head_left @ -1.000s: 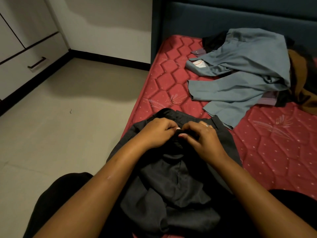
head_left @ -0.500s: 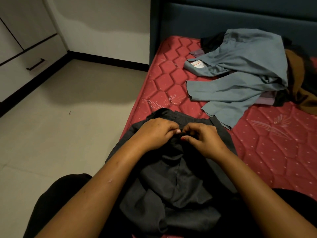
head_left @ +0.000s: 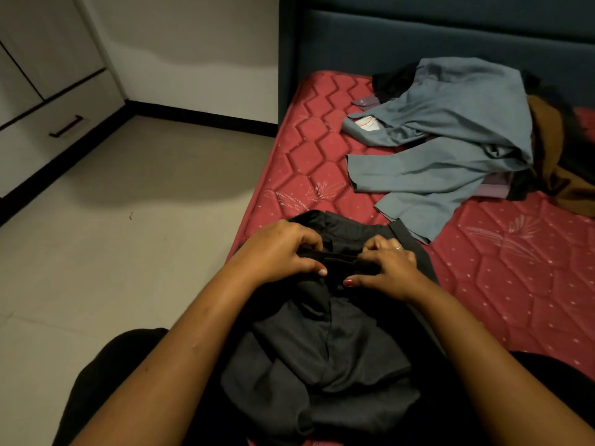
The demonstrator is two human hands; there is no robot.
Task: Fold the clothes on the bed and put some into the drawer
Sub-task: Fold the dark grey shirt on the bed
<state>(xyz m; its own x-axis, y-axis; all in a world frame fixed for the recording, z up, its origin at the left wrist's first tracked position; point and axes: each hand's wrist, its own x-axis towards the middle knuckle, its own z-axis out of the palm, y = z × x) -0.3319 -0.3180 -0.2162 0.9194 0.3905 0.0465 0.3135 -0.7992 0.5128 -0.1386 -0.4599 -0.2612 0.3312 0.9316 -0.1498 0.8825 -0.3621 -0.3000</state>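
L hand [head_left: 283, 249] & R hand [head_left: 389, 268] pinching trousers [head_left: 338, 342] at bed's [head_left: 515, 284] near edge.
Fingers curling round the waistband. Further up bed, blue garment [head_left: 450, 136] & brown cloth [head_left: 553, 156] lying heaped, touching; drawer [head_left: 64, 123] sitting closed, left of bed.

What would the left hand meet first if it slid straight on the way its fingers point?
The left hand would probably meet the right hand, facing it along the dark garment both grip.

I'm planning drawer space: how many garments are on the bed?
5 visible: dark grey garment at the near edge; blue-grey garment farther back; brown garment, black garment and purple garment partly under it. More may be hidden.
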